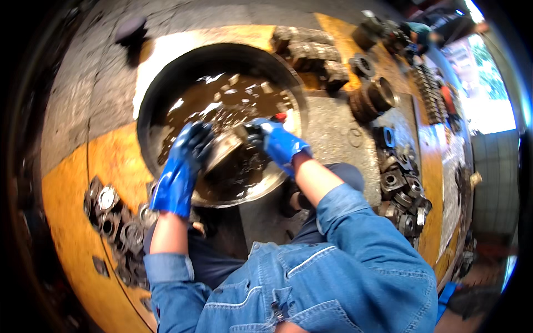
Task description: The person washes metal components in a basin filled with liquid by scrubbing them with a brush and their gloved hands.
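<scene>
Both my hands wear blue rubber gloves, darkened and wet at the fingers, above a round metal basin (297, 83) of brown liquid. A light-coloured metal part (224, 150), blurred by motion, hangs tilted between them, so its exact kind is unclear. My left hand (186, 158) has its fingers curled round the part's lower left side. At its upper right end, the fingers of my right hand (273, 139) are closed on it, partly smeared. Splashes and glare cover the liquid, where several small pale pieces (266, 87) show. Something small and red (281, 117) is beside my right hand.
Greasy metal parts (119, 222) lie piled at the left, with another pile (402, 188) at the right. Stacked blocky castings (308, 47) and a metal cylinder (375, 100) stand beyond the basin. A person (425, 36) is at the far right. A dark round object (131, 29) stands far left.
</scene>
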`<action>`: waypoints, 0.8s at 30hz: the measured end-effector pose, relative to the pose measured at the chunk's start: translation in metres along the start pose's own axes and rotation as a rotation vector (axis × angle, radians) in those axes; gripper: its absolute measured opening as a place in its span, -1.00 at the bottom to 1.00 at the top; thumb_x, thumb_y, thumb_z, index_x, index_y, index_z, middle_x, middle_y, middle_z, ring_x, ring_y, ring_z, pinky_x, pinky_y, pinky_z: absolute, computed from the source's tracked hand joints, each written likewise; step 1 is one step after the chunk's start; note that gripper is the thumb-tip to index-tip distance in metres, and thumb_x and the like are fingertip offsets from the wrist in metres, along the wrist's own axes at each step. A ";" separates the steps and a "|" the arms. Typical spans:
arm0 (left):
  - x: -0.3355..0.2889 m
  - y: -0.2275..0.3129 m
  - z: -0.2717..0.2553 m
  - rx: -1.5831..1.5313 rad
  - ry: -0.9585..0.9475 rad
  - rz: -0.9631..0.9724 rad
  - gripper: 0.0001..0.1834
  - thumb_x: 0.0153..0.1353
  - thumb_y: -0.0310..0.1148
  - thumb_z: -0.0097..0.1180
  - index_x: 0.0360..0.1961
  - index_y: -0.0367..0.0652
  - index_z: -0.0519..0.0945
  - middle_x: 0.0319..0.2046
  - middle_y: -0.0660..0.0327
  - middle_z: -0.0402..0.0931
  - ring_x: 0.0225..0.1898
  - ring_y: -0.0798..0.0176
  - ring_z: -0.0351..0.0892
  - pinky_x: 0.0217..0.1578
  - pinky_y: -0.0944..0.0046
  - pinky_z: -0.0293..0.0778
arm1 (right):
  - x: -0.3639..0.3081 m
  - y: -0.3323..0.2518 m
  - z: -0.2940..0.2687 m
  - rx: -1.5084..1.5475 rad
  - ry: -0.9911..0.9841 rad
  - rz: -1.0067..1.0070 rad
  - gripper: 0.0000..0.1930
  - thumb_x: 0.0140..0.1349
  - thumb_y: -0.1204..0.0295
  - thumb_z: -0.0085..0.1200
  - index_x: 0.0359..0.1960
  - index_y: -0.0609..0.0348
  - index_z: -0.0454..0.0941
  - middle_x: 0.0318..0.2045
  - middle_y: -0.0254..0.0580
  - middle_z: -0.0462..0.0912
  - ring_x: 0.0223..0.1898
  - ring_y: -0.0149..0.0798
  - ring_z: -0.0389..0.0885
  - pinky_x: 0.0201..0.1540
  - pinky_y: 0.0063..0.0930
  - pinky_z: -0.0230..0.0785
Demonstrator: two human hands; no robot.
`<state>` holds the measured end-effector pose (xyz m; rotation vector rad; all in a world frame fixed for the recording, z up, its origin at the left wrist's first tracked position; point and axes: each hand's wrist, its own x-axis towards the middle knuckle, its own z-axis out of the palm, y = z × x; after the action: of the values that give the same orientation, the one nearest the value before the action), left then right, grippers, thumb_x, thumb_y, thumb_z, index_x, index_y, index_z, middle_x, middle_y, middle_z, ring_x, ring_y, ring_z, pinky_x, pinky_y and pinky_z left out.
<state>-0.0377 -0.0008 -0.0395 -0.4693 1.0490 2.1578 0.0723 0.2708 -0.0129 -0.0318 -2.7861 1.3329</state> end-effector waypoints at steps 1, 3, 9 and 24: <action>0.002 0.000 0.010 -0.045 -0.021 -0.033 -0.43 0.64 0.05 0.00 0.39 -0.17 0.57 0.46 -0.09 0.51 0.43 -0.16 0.54 0.46 -0.15 0.49 | 0.001 0.008 0.005 0.381 0.001 0.247 -0.77 0.55 0.50 0.00 0.06 0.16 0.71 -0.14 -0.21 0.79 -0.15 -0.36 0.75 -0.12 -0.51 0.57; -0.006 -0.001 0.022 -0.098 0.003 -0.063 -0.40 0.60 0.09 0.05 0.38 -0.14 0.58 0.46 -0.08 0.50 0.43 -0.17 0.53 0.44 -0.20 0.49 | 0.008 0.024 0.024 0.898 0.023 0.677 -0.78 0.57 0.41 0.00 0.01 0.16 0.70 -0.23 -0.24 0.75 -0.22 -0.37 0.72 -0.19 -0.52 0.55; -0.015 0.004 0.026 -0.113 -0.014 -0.047 -0.26 0.56 0.29 -0.08 0.63 0.25 0.31 0.59 0.12 0.35 0.46 -0.16 0.43 0.42 -0.32 0.32 | 0.012 0.075 0.069 0.284 -0.031 0.731 -0.54 0.52 0.08 0.15 0.15 0.25 0.68 -0.06 -0.11 0.78 -0.06 -0.23 0.69 0.08 -0.30 0.54; -0.011 -0.001 0.041 -0.194 0.115 0.083 -0.12 0.46 0.23 0.18 0.66 0.11 0.25 0.64 0.07 0.21 0.59 -0.13 0.23 0.54 -0.32 0.15 | 0.037 -0.091 -0.006 0.776 -0.077 0.439 -0.53 0.48 0.21 0.33 0.26 0.29 0.68 0.06 -0.15 0.81 0.00 -0.29 0.76 0.17 -0.43 0.53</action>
<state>-0.0298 0.0278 -0.0087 -0.6574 0.9381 2.3420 0.0362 0.2199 0.0634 -0.5854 -2.1788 2.4579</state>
